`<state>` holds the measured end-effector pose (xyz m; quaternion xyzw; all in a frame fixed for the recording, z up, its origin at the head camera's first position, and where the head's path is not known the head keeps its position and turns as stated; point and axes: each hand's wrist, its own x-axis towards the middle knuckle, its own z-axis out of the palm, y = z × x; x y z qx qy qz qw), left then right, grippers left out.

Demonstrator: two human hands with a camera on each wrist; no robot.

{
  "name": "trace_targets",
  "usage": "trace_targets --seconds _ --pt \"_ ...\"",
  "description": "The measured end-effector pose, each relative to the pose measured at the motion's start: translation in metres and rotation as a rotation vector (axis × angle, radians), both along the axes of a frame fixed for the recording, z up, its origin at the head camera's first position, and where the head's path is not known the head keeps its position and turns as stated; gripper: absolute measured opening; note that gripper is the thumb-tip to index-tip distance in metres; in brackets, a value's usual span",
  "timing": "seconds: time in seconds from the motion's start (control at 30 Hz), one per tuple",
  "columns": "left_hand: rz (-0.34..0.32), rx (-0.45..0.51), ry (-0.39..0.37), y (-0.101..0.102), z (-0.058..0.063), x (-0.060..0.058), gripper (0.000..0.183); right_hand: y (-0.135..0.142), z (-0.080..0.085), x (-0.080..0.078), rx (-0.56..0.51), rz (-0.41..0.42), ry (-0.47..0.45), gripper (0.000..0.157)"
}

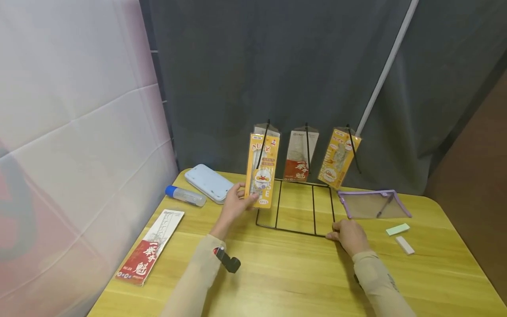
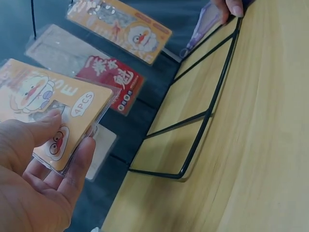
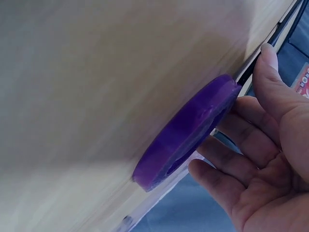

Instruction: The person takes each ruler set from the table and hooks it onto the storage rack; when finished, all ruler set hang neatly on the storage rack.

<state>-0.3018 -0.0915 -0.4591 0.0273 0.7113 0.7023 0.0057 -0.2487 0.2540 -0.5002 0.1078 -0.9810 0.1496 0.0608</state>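
Note:
My left hand (image 1: 236, 203) holds an orange duck ruler-set packet (image 1: 267, 185) by its lower end, thumb in front and fingers behind. The packet is at the left hook (image 1: 263, 147) of a black wire display rack (image 1: 295, 231); whether the hook passes through its hole I cannot tell. Another packet (image 1: 261, 130) shows behind it. A red and white packet (image 1: 299, 169) hangs at the middle hook, and a second orange duck packet (image 1: 333, 169) at the right one. My right hand (image 1: 350, 235) pinches the rack's base at its front right corner. Close to these fingers lies a purple ring-shaped thing (image 3: 188, 130).
On the left lie a red and white packet (image 1: 148, 251), a blue-capped clear tube (image 1: 188, 196) and a light blue case (image 1: 209, 181). On the right are a purple-edged mesh pouch (image 1: 366, 207), a green block (image 1: 398, 229) and a white block (image 1: 405, 245). Dark curtain hangs behind the table.

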Motion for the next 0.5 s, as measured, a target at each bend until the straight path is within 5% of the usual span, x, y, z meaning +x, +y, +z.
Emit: trace_targets --seconds 0.5 --pt "0.02 0.005 -0.036 0.002 -0.011 -0.023 0.036 0.0 0.003 -0.002 0.02 0.008 -0.001 0.039"
